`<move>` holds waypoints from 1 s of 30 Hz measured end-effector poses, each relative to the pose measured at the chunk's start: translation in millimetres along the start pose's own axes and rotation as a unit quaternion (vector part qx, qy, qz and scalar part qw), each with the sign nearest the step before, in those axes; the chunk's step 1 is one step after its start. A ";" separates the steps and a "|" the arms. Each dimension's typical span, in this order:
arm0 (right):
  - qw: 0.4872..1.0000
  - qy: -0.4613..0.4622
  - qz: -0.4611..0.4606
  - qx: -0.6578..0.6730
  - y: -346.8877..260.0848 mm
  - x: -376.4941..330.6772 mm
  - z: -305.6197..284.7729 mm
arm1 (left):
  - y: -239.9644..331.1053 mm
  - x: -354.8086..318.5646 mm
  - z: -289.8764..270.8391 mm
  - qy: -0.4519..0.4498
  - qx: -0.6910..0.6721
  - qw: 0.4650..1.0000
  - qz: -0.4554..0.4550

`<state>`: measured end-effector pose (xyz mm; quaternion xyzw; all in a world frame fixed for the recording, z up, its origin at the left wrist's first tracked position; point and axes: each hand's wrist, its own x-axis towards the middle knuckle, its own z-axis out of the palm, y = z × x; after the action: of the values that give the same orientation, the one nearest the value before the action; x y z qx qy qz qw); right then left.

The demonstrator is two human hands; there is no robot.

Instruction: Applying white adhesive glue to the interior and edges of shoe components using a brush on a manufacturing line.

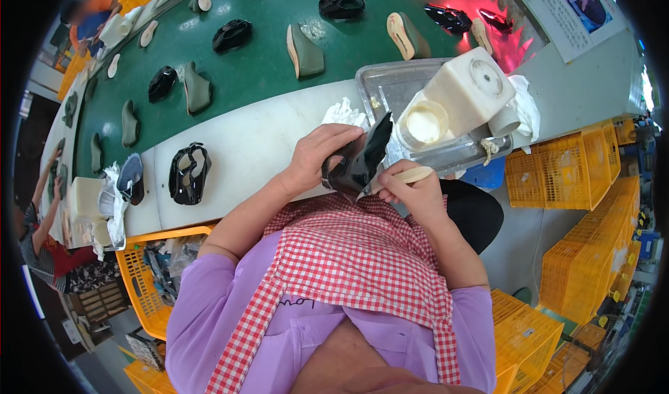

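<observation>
My left hand (315, 158) is closed on a glossy black shoe upper (376, 147), tilted up over my lap at the worktop's front edge. My right hand (420, 197) grips a brush (413, 175) with a pale handle. Its working end points at the lower edge of the shoe upper; the bristles are hard to make out. To the right, an open cup of white liquid (424, 124) is attached to a cream plastic jug (470, 84). Both sit in a clear plastic tray (387, 73). Another black strappy shoe upper (189, 174) lies on the white worktop (240, 147) at the left.
A green conveyor belt (244, 70) carries black uppers and olive shoe forms (305, 52). Crumpled white gloves (343, 112) lie beside the tray. Yellow crates (557, 171) stand at right, another (143, 289) at lower left. Two people (94, 21) work at the left; red light glows at upper right.
</observation>
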<state>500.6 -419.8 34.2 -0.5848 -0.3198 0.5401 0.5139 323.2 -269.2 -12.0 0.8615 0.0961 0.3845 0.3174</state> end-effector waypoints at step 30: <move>0.982 0.129 -0.111 -0.086 -1.6 17.5 -28.0 | 2.9 -12.5 7.8 0.004 -0.073 0.986 -0.147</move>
<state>531.5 -410.3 27.3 -0.6526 -0.3594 0.3704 0.5548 320.1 -280.4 -21.7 0.8111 0.1944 0.3429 0.4322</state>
